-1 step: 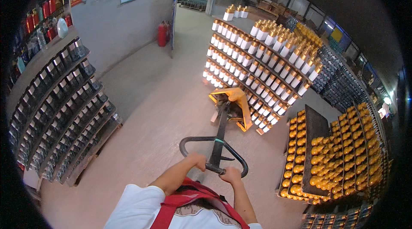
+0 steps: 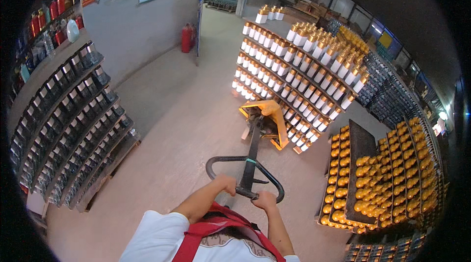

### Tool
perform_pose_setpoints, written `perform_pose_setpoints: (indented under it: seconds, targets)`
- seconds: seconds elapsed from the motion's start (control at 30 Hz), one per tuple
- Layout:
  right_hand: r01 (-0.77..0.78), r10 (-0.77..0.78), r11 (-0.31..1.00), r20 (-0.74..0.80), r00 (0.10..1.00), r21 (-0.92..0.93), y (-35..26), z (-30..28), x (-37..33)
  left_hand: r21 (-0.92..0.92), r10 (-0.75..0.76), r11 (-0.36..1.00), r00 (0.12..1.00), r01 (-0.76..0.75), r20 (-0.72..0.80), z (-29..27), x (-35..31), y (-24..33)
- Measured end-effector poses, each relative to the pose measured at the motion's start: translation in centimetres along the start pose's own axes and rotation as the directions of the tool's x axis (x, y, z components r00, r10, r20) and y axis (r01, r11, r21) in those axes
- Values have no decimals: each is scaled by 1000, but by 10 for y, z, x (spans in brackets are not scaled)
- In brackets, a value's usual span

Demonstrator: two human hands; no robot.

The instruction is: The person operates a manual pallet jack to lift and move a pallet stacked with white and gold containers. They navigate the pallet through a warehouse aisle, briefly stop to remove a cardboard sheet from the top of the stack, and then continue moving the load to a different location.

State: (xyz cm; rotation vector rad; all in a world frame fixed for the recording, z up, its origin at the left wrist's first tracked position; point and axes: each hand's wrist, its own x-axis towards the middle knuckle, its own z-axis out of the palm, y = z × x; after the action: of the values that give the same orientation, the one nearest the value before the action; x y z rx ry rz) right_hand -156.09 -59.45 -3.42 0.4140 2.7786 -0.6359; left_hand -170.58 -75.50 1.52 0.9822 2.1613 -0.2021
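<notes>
Both my hands are closed on the near bar of a black loop handle (image 2: pixel 212 164). My left hand (image 2: pixel 225 184) grips it left of the shaft, my right hand (image 2: pixel 265 200) just right of it. The handle belongs to a yellow pallet jack (image 2: pixel 278 123), whose dark shaft (image 2: pixel 253 145) runs away from me to its body. A small lever (image 2: pixel 260 181) sticks out beside the shaft, near my right hand. Beyond the jack's body stands a tiered stack of white bottles with gold tops (image 2: pixel 308 70); the jack's forks are hidden beneath it.
Left, a tiered stack of dark glass bottles (image 2: pixel 73 115) leans into view. Stacked boards of amber bottles (image 2: pixel 373 183) stand close on the right. A red fire extinguisher (image 2: pixel 186 39) sits by the grey wall (image 2: pixel 142 26), beside a doorway. Pinkish floor (image 2: pixel 162 139) lies between the stacks.
</notes>
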Motion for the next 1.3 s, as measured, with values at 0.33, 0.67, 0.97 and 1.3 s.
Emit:
perform_pose_setpoints:
  seconds: [0.33,0.67,0.97,1.3]
  targets:
    - [-7,7,1000,-14,1000,-4,-15,21,-59,12,35,999,999,-35,-2,38,-50,17]
    - [-74,77,995,44,996,-68,-57,47,-140,-16,55,998,996,-57,-73,99,-126,21]
    - [-49,49,997,4,999,-64,-63,72,-214,-1,59,998,997,-59,-44,132,-199,53]
    - [-8,7,997,-18,1000,-79,-77,101,-265,-1,48,999,998,-48,-37,189,-221,53]
